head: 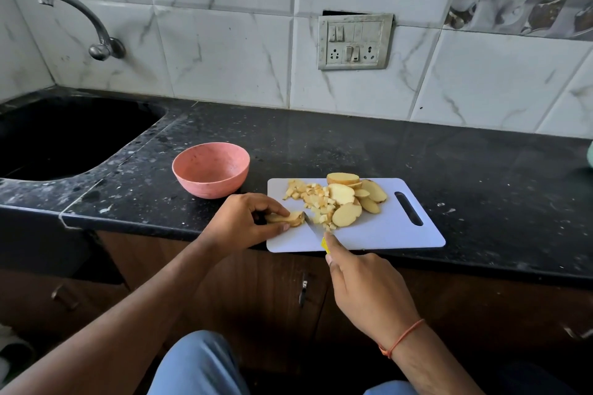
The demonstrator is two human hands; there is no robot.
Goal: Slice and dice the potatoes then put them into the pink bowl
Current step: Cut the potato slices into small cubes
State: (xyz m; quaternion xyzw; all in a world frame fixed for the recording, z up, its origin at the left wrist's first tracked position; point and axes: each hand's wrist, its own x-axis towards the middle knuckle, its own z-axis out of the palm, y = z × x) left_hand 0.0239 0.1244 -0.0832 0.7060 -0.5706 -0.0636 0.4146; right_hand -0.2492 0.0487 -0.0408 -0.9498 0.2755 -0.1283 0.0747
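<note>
A white cutting board lies at the counter's front edge. On it are several potato slices and a heap of diced potato. My left hand pinches a stack of potato slices at the board's left end. My right hand grips a knife with a yellow handle; its blade rests against the right end of that stack. The pink bowl stands left of the board, with nothing visible inside it.
A black sink is sunk into the dark counter at the left, with a tap on the tiled wall above. A switch and socket plate sits on the wall. Cabinet doors with handles are below the counter.
</note>
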